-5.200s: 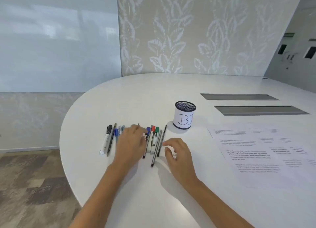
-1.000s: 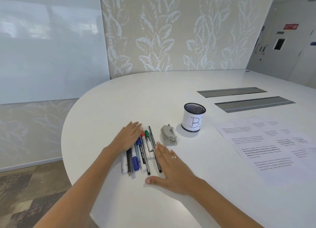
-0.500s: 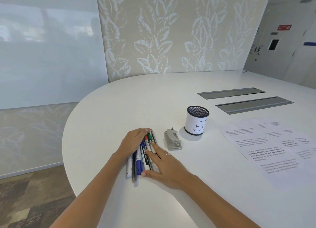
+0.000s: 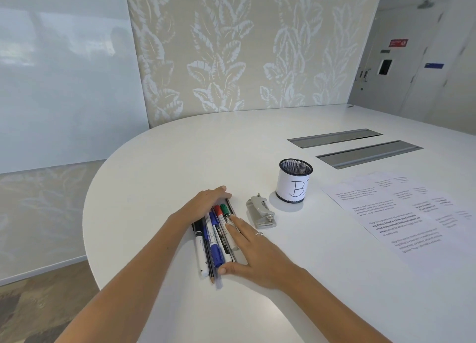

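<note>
Pens and markers (image 4: 215, 250) bunched up between both hands, near the worktop's (image 4: 193, 157) rounded left edge

The left hand (image 4: 206, 205) lies against the bunch's left side. The right hand (image 4: 257, 252) presses the right side with straight fingers, thumb at the near ends, so neither hand is wrapped round anything. A little grey hole punch (image 4: 260, 214) sits just right of the bunch, with a mesh cup (image 4: 295, 181) marked "B" beyond it. Printed sheets (image 4: 412, 214) lie toward the right edge.
</note>
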Motion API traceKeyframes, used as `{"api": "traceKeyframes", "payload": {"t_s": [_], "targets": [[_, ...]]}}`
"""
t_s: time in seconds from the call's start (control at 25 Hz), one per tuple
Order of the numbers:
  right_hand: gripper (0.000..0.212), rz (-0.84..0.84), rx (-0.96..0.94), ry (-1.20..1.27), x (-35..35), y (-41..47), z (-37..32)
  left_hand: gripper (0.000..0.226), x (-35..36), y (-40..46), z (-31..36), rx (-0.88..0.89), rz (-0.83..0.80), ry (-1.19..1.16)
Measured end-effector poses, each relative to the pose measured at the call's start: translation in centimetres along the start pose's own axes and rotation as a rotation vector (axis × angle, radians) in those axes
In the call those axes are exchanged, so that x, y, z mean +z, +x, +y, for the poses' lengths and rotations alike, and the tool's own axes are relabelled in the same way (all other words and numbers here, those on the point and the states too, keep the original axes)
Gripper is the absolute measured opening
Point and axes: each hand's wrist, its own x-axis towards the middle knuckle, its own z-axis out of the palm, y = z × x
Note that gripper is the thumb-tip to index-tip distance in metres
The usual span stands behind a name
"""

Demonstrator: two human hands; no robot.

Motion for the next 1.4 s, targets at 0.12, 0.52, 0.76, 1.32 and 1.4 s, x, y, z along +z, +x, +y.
{"api": "traceKeyframes", "payload": {"t_s": [0.12,0.52,0.76,1.32,1.4], "targets": [[0.098,-0.027,0.026,-0.029,0.1,0.1,-0.1,0.053,0.1,-0.2,-0.8,0.000,0.018,-0.207],[0.098,0.032,-0.080,-0.102,-0.1,-0.3,-0.3,0.046,1.0,-1.8,-1.2,0.143,0.190,-0.236],[0.082,0.031,-0.230,-0.260,0.8,0.4,-2.1,0.044,0.3,-2.1,-1.9,0.138,0.047,-0.317],[0.039,0.716,-0.132,0.037,0.1,1.2,0.7,0.044,0.3,-4.4,-0.8,0.188,0.419,-0.021],[0.034,0.768,0.029,0.039,-0.5,1.9,2.9,0.054,1.1,-4.8,-0.5,0.251,0.385,0.371]]}}
